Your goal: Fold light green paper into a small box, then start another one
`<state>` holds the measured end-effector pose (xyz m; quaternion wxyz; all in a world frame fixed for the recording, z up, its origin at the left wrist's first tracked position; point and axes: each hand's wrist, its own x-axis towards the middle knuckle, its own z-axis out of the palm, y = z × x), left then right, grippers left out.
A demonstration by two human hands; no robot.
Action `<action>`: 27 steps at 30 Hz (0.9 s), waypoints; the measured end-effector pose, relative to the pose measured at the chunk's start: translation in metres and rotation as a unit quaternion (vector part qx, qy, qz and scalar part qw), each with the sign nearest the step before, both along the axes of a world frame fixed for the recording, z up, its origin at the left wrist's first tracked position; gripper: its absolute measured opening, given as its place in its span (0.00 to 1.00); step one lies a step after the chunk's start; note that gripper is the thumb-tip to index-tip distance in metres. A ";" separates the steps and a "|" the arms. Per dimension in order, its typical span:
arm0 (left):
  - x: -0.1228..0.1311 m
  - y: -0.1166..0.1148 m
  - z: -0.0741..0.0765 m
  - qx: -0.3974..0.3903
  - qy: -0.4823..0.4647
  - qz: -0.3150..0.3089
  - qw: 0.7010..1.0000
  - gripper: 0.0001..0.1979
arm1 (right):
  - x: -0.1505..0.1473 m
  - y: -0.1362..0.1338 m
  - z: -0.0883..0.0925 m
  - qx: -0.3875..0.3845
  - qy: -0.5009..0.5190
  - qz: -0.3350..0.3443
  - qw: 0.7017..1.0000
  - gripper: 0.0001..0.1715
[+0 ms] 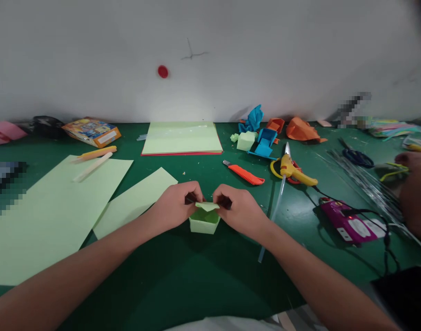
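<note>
A small box folded from pale green paper sits on the green table in front of me, its top partly open. My left hand pinches the left end of the paper flap at its far rim. On the right end of that same flap, the fingers of my right hand are closed. The flap dips to a point between my hands, over the box's hollow inside. A cut green sheet lies just left of my left hand. Beyond my right hand rests an orange utility knife.
A yellow glue gun with a clear glue stick lies over scissors at right, its cord leading toward a magenta power strip. Folded blue paper and a stack of sheets stand by the wall. Another person's hand is far right.
</note>
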<state>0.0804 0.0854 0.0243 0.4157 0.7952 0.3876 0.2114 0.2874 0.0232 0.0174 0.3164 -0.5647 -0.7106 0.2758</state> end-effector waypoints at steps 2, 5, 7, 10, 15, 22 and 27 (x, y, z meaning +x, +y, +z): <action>0.000 0.000 0.002 -0.002 -0.014 -0.019 1.000 0.07 | 0.001 0.000 -0.002 0.024 0.000 0.028 0.999 0.12; -0.002 0.002 0.002 -0.013 -0.033 -0.051 0.998 0.16 | 0.002 -0.002 -0.002 0.052 -0.001 0.053 0.997 0.14; -0.003 0.005 0.001 -0.027 -0.042 -0.071 0.996 0.18 | 0.002 -0.003 -0.001 0.059 0.006 0.057 0.997 0.15; -0.006 0.011 0.001 -0.052 -0.046 -0.100 0.993 0.16 | 0.002 -0.004 0.002 0.057 0.014 0.059 0.997 0.16; -0.009 0.013 0.006 -0.072 -0.027 -0.124 0.989 0.14 | 0.001 -0.005 0.003 0.048 0.014 0.067 0.997 0.20; -0.002 -0.001 0.014 -0.038 0.038 -0.074 0.996 0.08 | 0.004 -0.006 0.002 0.055 0.017 0.083 0.995 0.19; 0.001 -0.008 0.012 0.008 0.058 -0.027 0.998 0.08 | 0.004 -0.008 0.008 0.038 -0.005 0.086 0.996 0.12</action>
